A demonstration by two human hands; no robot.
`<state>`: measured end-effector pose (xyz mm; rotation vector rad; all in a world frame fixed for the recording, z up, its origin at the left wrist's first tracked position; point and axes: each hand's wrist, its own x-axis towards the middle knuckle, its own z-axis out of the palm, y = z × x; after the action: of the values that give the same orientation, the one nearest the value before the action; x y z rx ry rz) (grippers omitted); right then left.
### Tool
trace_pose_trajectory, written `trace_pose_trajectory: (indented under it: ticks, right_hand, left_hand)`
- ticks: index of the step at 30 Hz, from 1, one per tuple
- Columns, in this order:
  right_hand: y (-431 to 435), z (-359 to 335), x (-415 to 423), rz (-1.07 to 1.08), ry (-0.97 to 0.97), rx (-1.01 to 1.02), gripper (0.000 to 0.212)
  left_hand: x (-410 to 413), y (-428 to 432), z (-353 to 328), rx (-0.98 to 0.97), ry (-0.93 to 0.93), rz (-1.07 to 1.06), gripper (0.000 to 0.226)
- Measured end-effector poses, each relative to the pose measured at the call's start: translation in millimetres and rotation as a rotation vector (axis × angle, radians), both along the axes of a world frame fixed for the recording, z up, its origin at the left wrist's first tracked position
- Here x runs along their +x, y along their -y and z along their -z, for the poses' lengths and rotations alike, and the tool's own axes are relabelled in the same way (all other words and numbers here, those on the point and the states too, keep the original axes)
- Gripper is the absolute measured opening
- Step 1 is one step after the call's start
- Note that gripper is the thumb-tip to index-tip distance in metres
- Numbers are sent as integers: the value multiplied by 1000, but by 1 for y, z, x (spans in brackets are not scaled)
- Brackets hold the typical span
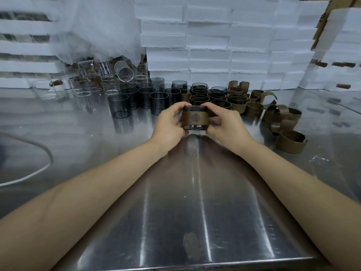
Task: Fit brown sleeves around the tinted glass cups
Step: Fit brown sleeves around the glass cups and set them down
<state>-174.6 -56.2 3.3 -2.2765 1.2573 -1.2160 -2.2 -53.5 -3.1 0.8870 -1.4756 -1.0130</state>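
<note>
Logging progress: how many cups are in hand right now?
1: a tinted cup with a sleeve around it, gripped between the left hand and right hand, in front of the cup rows. No second cup shows behind the fingers.

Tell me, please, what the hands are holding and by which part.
A tinted glass cup, wearing a brown sleeve, held between both hands: the left hand grips its left side, the right hand its right side.

I am seeing a shiny steel table [195, 208] reflecting light in streaks, with white foam boxes [211, 42] standing stacked along its far side.
</note>
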Motion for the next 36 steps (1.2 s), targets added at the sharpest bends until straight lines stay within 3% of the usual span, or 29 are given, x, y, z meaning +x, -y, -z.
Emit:
trace_pose_trajectory:
  ticks: [7, 13, 22, 27, 31, 33, 36]
  right_hand:
    - [1, 0, -1, 1, 5, 38, 55]
    - [-3, 2, 3, -125, 169, 273, 69]
    - [-2, 3, 4, -108, 194, 298, 68]
    - [0, 3, 4, -13, 240, 268, 43]
    - [1, 2, 3, 197, 0, 47, 44]
    - [0, 0, 2, 249, -85, -27, 43]
    - [-1, -3, 0, 328, -72, -18, 38]
  left_hand:
    - [0, 0, 1, -15, -7, -6, 65]
    - [0, 3, 4, -14, 9, -37, 64]
    - [-1, 7, 6, -56, 58, -28, 62]
    - [3, 9, 2, -89, 222, -30, 63]
    - [27, 19, 0, -316, 645, -210, 65]
    - [37, 24, 2, -283, 734, -248, 65]
    - [45, 30, 3, -97, 665, -249, 69]
